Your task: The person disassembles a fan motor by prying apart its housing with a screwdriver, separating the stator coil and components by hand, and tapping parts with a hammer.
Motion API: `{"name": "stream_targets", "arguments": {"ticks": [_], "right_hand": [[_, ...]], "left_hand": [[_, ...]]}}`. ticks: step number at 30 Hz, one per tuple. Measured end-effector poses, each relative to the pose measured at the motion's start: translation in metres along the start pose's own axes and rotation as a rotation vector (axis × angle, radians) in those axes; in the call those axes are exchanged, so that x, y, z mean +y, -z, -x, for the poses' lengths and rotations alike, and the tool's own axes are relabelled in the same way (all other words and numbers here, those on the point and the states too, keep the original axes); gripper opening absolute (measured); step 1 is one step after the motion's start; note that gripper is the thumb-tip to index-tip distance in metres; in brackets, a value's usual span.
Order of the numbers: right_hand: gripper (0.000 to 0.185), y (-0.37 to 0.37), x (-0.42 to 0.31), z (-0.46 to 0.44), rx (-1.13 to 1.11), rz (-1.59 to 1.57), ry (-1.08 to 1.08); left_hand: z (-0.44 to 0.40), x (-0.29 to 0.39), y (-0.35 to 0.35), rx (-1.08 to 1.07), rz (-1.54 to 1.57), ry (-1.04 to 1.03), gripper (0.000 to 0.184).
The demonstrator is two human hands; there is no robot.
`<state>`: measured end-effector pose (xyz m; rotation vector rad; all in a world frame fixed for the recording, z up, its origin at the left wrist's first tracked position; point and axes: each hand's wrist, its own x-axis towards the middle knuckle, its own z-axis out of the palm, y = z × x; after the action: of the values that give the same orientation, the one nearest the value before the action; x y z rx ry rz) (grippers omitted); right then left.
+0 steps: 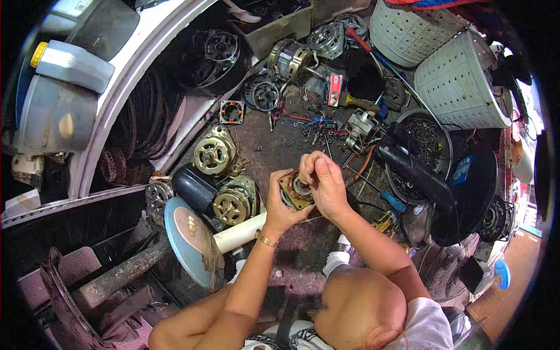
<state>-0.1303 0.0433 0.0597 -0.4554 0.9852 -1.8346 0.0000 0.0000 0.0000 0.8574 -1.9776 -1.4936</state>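
Note:
My left hand point(283, 204), with a gold bracelet at the wrist, is wrapped round a small motor part point(298, 192) with a square metal flange and a round centre. Over the upper right of that part, my right hand point(324, 178) has its fingers curled and pinched together. Whatever sits between those fingertips is too small to make out. To the left of my hands are two brass-coloured motors point(214, 153), one above the other. Small screws and bits point(321, 125) lie scattered on the dark floor beyond my hands.
A metal bowl of small parts point(448, 163) stands at the right, with a black pipe-shaped piece point(411, 169) over it. A screwdriver with a blue handle point(394, 201) lies nearby. White perforated baskets point(461, 84) stand at the upper right. A blue round disc point(178, 224) leans at the left.

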Motion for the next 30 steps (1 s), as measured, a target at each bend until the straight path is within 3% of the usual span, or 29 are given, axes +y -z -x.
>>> {"name": "stream_targets", "arguments": {"ticks": [2,5,13,16,17,19,21,23,25,27,30], "right_hand": [[0.041,0.001,-0.003,0.0,-0.016,-0.01,0.042],[0.041,0.003,-0.013,0.006,-0.023,0.047,0.029],[0.041,-0.005,-0.037,0.005,-0.053,0.153,0.066],[0.038,0.002,-0.049,-0.013,-0.163,0.356,-0.165],[0.044,0.016,-0.047,-0.025,-0.277,0.505,-0.147],[0.057,0.044,-0.036,-0.04,-0.311,0.885,0.148],[0.084,0.06,-0.032,-0.03,-0.423,0.747,-0.179],[0.09,0.071,-0.007,-0.015,-0.543,0.902,-0.106],[0.089,0.063,-0.006,-0.01,-0.574,0.933,-0.096],[0.085,0.067,0.005,-0.005,-0.396,0.901,-0.083],[0.077,0.066,0.003,-0.003,-0.432,0.877,-0.095]], "left_hand": [[0.001,-0.002,-0.004,-0.073,0.183,0.077,0.088],[0.003,0.012,-0.013,-0.09,0.311,0.1,0.088],[-0.001,0.024,-0.016,-0.171,0.387,0.105,0.085],[-0.002,0.019,-0.008,-0.188,0.48,0.179,0.082],[-0.002,0.017,-0.003,-0.182,0.55,0.25,0.08],[-0.005,0.025,0.011,-0.202,0.601,0.371,0.077],[-0.006,0.001,0.018,-0.219,0.587,0.365,0.078],[-0.01,-0.004,0.021,-0.219,0.615,0.382,0.079],[-0.01,-0.001,0.02,-0.223,0.646,0.397,0.08],[-0.01,0.005,0.016,-0.231,0.727,0.444,0.083],[-0.009,-0.009,0.013,-0.243,0.669,0.406,0.085]]}}
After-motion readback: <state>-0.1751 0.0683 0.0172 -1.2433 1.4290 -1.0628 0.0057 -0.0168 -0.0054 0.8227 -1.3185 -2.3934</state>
